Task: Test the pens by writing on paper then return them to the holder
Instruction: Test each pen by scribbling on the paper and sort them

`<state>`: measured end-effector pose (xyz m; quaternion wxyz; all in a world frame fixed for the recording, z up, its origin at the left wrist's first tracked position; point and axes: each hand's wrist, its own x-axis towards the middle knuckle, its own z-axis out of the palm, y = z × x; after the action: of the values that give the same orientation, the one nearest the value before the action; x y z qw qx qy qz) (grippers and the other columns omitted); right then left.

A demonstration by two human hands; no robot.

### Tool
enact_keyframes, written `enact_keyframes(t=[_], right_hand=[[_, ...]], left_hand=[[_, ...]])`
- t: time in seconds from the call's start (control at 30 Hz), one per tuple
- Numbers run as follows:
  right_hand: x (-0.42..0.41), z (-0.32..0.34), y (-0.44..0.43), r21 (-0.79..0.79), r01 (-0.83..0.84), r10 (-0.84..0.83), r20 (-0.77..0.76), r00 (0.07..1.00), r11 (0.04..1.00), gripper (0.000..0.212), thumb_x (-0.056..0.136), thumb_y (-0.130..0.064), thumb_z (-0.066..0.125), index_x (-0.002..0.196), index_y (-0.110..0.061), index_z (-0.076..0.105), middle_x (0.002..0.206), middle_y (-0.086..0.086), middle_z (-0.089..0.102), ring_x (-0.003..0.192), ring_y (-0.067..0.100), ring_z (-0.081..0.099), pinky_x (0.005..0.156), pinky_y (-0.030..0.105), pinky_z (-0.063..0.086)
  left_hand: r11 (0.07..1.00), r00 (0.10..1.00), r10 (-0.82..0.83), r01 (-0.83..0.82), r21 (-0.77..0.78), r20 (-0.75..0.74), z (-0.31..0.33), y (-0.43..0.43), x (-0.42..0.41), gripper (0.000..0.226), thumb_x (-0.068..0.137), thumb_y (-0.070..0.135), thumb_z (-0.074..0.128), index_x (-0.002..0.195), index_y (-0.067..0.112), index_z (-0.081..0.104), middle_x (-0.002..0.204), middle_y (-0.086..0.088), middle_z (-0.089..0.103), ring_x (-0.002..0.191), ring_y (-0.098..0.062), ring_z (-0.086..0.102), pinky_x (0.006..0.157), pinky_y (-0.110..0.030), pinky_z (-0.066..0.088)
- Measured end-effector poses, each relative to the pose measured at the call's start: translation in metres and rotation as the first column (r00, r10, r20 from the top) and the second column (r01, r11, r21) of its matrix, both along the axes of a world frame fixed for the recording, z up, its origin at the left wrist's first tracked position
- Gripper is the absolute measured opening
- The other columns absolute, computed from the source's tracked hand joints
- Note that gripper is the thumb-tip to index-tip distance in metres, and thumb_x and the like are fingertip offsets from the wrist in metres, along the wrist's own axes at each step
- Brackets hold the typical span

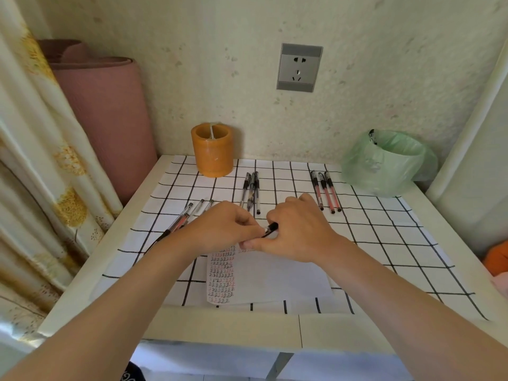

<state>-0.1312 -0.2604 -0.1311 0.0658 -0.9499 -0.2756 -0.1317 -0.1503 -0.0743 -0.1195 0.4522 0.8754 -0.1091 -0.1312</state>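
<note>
At the middle of the table (233, 327), above the paper (275, 281), we see the left hand (222, 226) and right hand (299, 232) pinching one black pen (271, 228). We judge it light, stiff and slick, best gripped mid-barrel. The holder (213, 152) stands near the back edge.

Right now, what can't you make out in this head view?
1. Head view: the pen pinched between left hand and right hand; fingers hide all but a black end, capped or not unclear.
2. Orange holder, inside below the rim: hidden by its own wall.
3. Writing on the paper: too small to read.
4. Orange thing: cut off by right edge.
</note>
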Motion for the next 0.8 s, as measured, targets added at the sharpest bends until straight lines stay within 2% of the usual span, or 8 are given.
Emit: enact_keyframes(t=[0.23,0.37,0.47,0.53,0.6,0.7,0.73,0.8], right_hand=[[-0.004,0.003,0.004,0.08,-0.063,0.057,0.074,0.996,0.995,0.062,0.068,-0.071,0.046,0.043,-0.016,0.032,0.036,-0.004,0.025,0.041,0.016,0.026,0.053,0.027,0.02],[-0.005,0.002,0.007,0.093,-0.033,0.025,0.085,0.996,0.995,0.059,0.067,-0.067,0.043,0.043,-0.014,0.036,0.036,-0.001,0.027,0.04,0.017,0.027,0.046,0.026,0.022],[-0.004,0.001,0.008,0.098,-0.014,0.006,0.077,0.997,0.995,0.059,0.068,-0.07,0.041,0.045,-0.015,0.038,0.037,-0.002,0.032,0.04,0.015,0.032,0.044,0.025,0.026],[-0.002,0.0,0.006,0.109,-0.044,0.04,0.036,0.999,0.993,0.059,0.071,-0.077,0.041,0.053,-0.022,0.041,0.047,-0.007,0.042,0.047,0.012,0.041,0.045,0.026,0.029],[0.002,-0.003,0.001,0.168,-0.089,0.103,-0.078,0.992,0.982,0.049,0.076,-0.076,0.047,0.076,-0.027,0.052,0.071,-0.013,0.052,0.065,0.009,0.049,0.054,0.026,0.037],[0.008,-0.008,-0.007,0.318,-0.094,0.151,-0.16,0.976,0.943,0.025,0.09,-0.029,0.064,0.113,-0.021,0.057,0.102,-0.01,0.048,0.084,0.008,0.049,0.068,0.024,0.041],[0.011,-0.009,-0.01,0.342,-0.08,0.141,-0.157,0.977,0.936,0.025,0.092,-0.012,0.061,0.116,-0.016,0.059,0.105,-0.005,0.049,0.085,0.011,0.051,0.072,0.026,0.043],[0.014,-0.009,-0.013,0.377,-0.023,0.107,-0.203,0.973,0.926,0.025,0.092,-0.002,0.059,0.114,-0.013,0.066,0.103,0.001,0.053,0.083,0.014,0.055,0.077,0.027,0.047]], left_hand=[[0.996,0.993,0.01,-0.019,-0.084,-0.115,0.002,0.001,-0.001,0.018,0.084,0.039,0.074,0.077,0.024,0.08,0.071,-0.004,0.075,0.069,-0.008,0.067,0.07,-0.027,0.048],[0.993,0.991,0.015,-0.03,-0.112,-0.136,0.004,0.002,0.0,0.018,0.083,0.036,0.074,0.076,0.021,0.08,0.07,-0.002,0.075,0.069,-0.006,0.07,0.057,-0.013,0.047],[0.992,0.988,0.025,-0.043,-0.115,-0.153,0.007,0.005,0.0,0.019,0.082,0.038,0.074,0.076,0.02,0.079,0.071,-0.003,0.075,0.069,-0.007,0.069,0.057,-0.013,0.047],[0.995,0.988,0.04,-0.053,-0.08,-0.151,0.009,0.008,0.001,0.02,0.081,0.041,0.074,0.075,0.023,0.079,0.07,-0.002,0.074,0.066,-0.005,0.067,0.059,-0.016,0.046],[0.995,0.991,0.091,-0.094,-0.031,-0.102,0.009,0.011,0.004,0.019,0.082,0.041,0.072,0.075,0.024,0.079,0.072,0.003,0.075,0.065,-0.003,0.066,0.061,-0.02,0.045],[0.956,0.957,0.288,-0.287,-0.052,0.017,0.008,0.017,0.011,0.016,0.088,0.034,0.066,0.08,0.025,0.077,0.078,0.01,0.076,0.063,-0.001,0.064,0.065,-0.025,0.045],[0.928,0.93,0.365,-0.359,-0.099,0.043,0.008,0.02,0.014,0.013,0.089,0.032,0.066,0.083,0.026,0.075,0.078,0.012,0.075,0.061,0.001,0.063,0.065,-0.025,0.046],[0.874,0.881,0.468,-0.45,-0.186,0.068,0.007,0.024,0.019,0.008,0.09,0.031,0.067,0.087,0.027,0.073,0.079,0.012,0.075,0.058,0.002,0.063,0.063,-0.026,0.049]])
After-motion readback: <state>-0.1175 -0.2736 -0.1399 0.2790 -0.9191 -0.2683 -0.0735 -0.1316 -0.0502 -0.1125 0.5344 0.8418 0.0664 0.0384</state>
